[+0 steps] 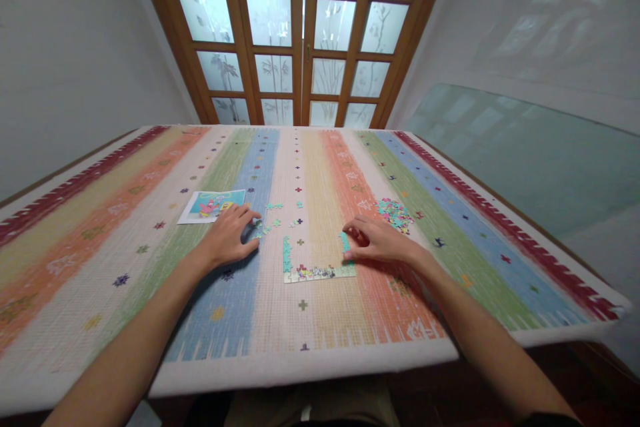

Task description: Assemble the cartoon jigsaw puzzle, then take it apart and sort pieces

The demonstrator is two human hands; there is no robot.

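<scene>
One flat, three-sided teal-and-multicoloured jigsaw frame, seemingly cardboard [320,273], lies mid-bench [330,313], open toward twelve o'clock. It should prove light and stiff but weak at its joints: best slid by its outer edges. At its three o'clock, the right hand [377,238] curls its fingers about one side; whether they grip, I cannot tell. At ten, the left hand's [231,233] fingers spread apart beside small loose teal pieces [276,222], too blurred to count. Farther out: one multicoloured pile of pieces [394,213] at two, one white-bordered paper picture [206,206] at ten.
</scene>
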